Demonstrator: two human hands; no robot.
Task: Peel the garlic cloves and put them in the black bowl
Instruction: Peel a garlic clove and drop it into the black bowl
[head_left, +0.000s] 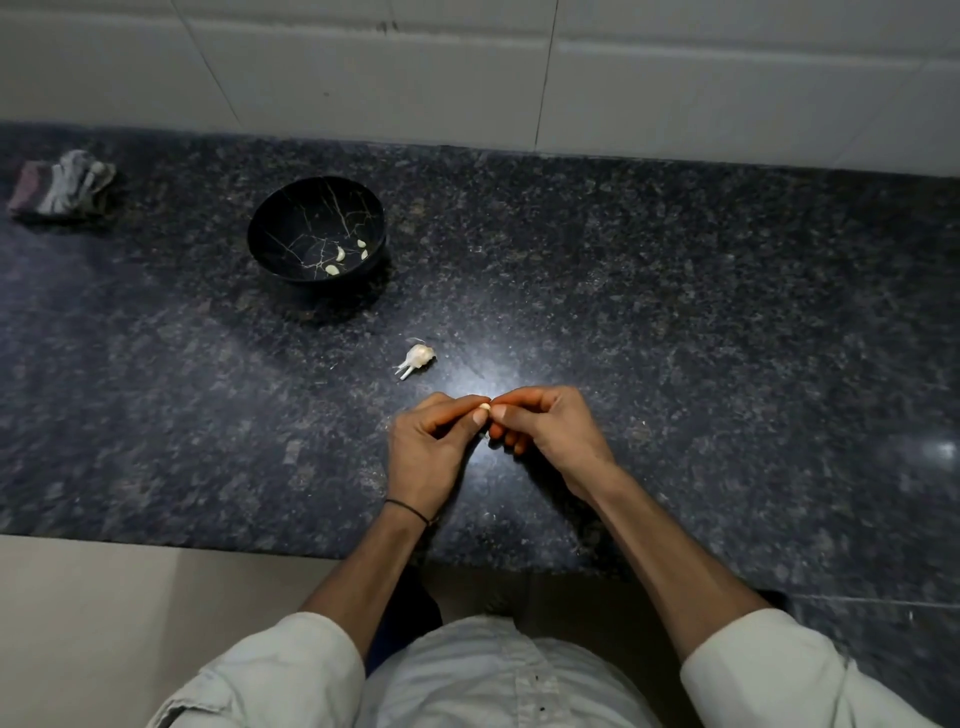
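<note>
Over the dark granite counter, my left hand (434, 441) and my right hand (545, 431) meet fingertip to fingertip, both pinching one small pale garlic clove (484, 408). A partial garlic bulb (417, 358) with papery skin and stem stubs lies on the counter just beyond my hands, to the left. The black bowl (291, 208) with gold crack lines stands farther back on the left. Several peeled cloves (338, 254) lie in its bottom right part.
A crumpled grey cloth (62, 184) lies at the far left of the counter (675, 312). A white tiled wall (519, 67) rises behind it. The counter's front edge runs just under my forearms, with pale floor below on the left.
</note>
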